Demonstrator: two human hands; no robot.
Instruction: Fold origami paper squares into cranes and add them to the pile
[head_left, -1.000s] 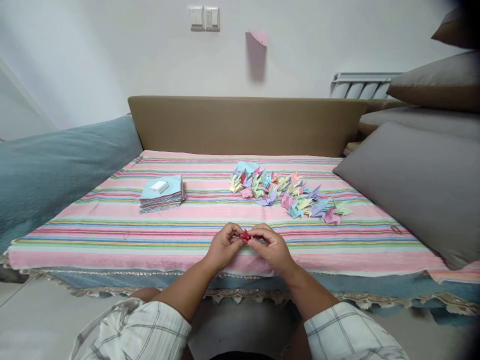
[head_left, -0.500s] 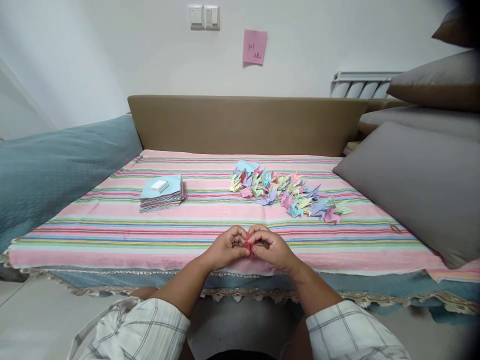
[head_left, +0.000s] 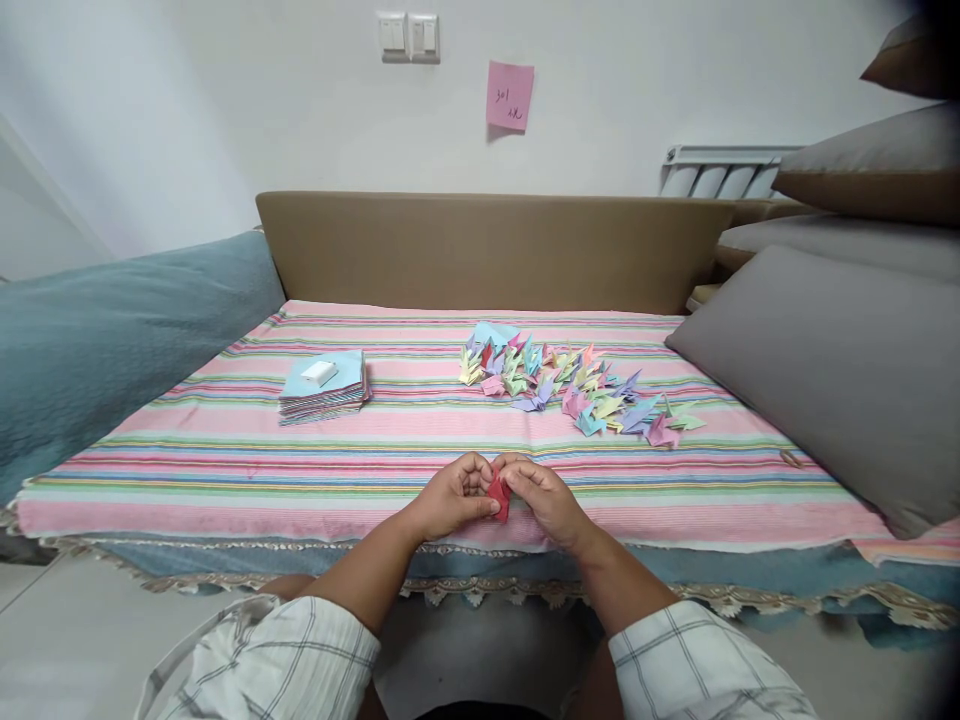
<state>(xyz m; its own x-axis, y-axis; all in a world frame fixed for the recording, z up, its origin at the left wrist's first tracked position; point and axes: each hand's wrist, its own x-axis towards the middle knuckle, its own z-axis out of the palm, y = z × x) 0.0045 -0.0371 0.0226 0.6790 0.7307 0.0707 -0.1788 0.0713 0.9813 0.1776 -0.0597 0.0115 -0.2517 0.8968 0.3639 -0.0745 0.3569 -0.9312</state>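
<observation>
A small folded piece of red origami paper (head_left: 499, 496) is held between my two hands, just above the front part of the striped cloth (head_left: 420, 440). My left hand (head_left: 461, 495) pinches its left edge between thumb and fingers. On the other side, my right hand (head_left: 541, 496) grips its upper right part with closed fingertips. Some of the paper is covered by the fingers. Beyond my hands lie many folded paper cranes (head_left: 577, 390) in several pastel colours, spread in a slanting cluster.
To the left sits a stack of square paper sheets (head_left: 324, 405) with a small white block (head_left: 319, 373) on top. A light blue sheet (head_left: 495, 332) lies behind the cranes. Grey cushions (head_left: 832, 380) pile up on the right; a small brownish object (head_left: 790, 458) lies nearby.
My right thumb and fingers have shifted up along the red paper, so more of its lower part shows. My left hand keeps its hold in about the same place.
</observation>
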